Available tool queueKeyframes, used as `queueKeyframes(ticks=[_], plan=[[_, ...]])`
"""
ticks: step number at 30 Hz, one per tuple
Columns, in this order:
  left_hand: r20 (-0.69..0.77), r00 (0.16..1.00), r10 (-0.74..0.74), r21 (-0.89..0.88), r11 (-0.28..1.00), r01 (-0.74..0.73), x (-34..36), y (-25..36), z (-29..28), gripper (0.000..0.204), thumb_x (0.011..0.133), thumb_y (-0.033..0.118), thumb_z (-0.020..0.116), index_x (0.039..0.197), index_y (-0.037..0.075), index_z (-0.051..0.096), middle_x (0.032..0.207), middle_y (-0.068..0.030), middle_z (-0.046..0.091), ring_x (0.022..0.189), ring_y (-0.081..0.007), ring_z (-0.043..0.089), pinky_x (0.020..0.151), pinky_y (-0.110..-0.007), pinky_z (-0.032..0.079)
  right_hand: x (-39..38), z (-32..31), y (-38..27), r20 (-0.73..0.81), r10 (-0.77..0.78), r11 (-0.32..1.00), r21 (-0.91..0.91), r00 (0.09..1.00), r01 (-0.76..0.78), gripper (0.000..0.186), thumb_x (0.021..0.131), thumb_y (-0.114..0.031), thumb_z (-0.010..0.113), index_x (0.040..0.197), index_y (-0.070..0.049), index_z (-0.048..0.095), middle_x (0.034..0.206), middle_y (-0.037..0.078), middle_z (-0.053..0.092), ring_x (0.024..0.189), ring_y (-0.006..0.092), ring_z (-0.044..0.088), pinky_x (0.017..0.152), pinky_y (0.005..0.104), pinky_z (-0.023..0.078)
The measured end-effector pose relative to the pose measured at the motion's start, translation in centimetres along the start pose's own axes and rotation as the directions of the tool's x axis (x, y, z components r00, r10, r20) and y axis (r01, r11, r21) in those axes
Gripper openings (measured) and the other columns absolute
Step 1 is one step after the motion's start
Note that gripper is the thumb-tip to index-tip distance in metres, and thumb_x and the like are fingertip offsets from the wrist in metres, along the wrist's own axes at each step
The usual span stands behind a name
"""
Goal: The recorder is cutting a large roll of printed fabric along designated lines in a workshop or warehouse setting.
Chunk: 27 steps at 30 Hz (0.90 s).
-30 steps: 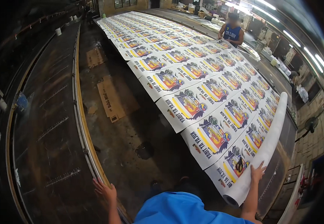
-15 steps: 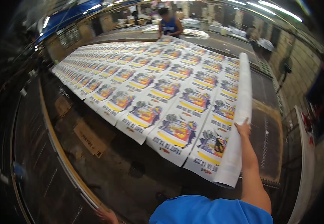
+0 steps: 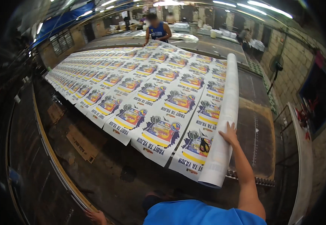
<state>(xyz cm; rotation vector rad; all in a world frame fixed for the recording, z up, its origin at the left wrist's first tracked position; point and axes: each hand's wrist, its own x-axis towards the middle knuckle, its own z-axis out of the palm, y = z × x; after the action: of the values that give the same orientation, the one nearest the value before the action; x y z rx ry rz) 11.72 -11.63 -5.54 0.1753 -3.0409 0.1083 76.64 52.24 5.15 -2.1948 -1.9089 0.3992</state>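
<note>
Long white sheets printed with repeated colourful graphics cover the sloping-looking table in front of me. A thick white paper roll lies along their right side. My right hand rests on the roll with fingers spread. Black-handled scissors lie on the prints just left of the roll. My left hand is low at the left, resting on the edge rail of another dark table, its fingers partly visible and apart.
A co-worker in a blue sleeveless top touches the sheets' far edge. Flattened cardboard lies on the floor between the tables. Right of the roll are a bare dark board, a standing fan and a pale bench against a block wall.
My view has swung rightward, bringing the co-worker toward the middle. My right hand sits somewhat farther up the roll than a second ago.
</note>
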Motion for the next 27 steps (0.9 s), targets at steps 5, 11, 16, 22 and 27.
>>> queueKeyframes(ticks=[5,11,16,22,27], plan=[[-0.025,0.998,0.05,-0.037,0.998,-0.051,-0.2,-0.2,0.2,0.095,0.076,0.014,0.067,0.155,0.008,0.016,0.163,-0.0062,0.01,0.145,-0.0333,0.024,0.112,-0.054,0.03,-2.6,-9.6,3.1,-0.618,-0.144,0.972,0.058,0.773,0.228,0.077,0.092,-0.048,0.06,0.152,-0.01,0.031,0.159,0.021,0.021,0.146,0.0401,0.019,0.117,0.0507,0.02],[-0.047,0.995,0.089,-0.036,0.995,-0.091,-0.4,-0.6,0.3,0.096,0.074,0.013,0.067,0.155,0.007,0.017,0.163,-0.0057,0.011,0.144,-0.0356,0.026,0.113,-0.052,0.03,-7.7,0.8,0.4,-0.176,0.034,0.986,0.168,0.984,-0.004,0.077,0.093,-0.043,0.061,0.153,-0.009,0.028,0.155,0.029,0.023,0.144,0.0427,0.024,0.117,0.0462,0.021],[-0.095,0.99,0.103,-0.051,0.993,-0.108,-0.7,-0.6,-0.1,0.099,0.073,0.013,0.068,0.156,0.009,0.013,0.163,-0.0058,0.012,0.144,-0.0371,0.026,0.115,-0.052,0.028,-6.2,3.6,2.9,-0.201,0.067,0.892,0.45,0.977,0.031,0.082,0.092,-0.043,0.061,0.155,-0.01,0.02,0.156,0.032,0.016,0.146,0.0426,0.019,0.117,0.0449,0.021],[-0.097,0.992,0.083,-0.116,0.989,-0.095,-1.1,-0.5,-0.4,0.099,0.073,0.012,0.068,0.156,0.011,0.012,0.163,-0.0067,0.012,0.144,-0.0381,0.026,0.116,-0.053,0.027,-11.8,3.8,1.9,-0.201,0.033,0.903,0.426,0.979,0.057,0.082,0.092,-0.044,0.061,0.155,-0.01,0.021,0.156,0.032,0.013,0.146,0.0438,0.016,0.117,0.0469,0.022],[-0.055,0.995,0.082,-0.1,0.991,-0.088,-1.2,-0.6,-0.5,0.097,0.075,0.013,0.068,0.156,0.01,0.014,0.163,-0.0067,0.011,0.144,-0.0389,0.026,0.115,-0.053,0.029,-17.7,-0.8,-1.9,0.005,-0.045,0.995,0.091,0.999,0.044,0.081,0.09,-0.049,0.061,0.154,-0.012,0.026,0.16,0.022,0.012,0.148,0.0413,0.013,0.115,0.0595,0.018]])
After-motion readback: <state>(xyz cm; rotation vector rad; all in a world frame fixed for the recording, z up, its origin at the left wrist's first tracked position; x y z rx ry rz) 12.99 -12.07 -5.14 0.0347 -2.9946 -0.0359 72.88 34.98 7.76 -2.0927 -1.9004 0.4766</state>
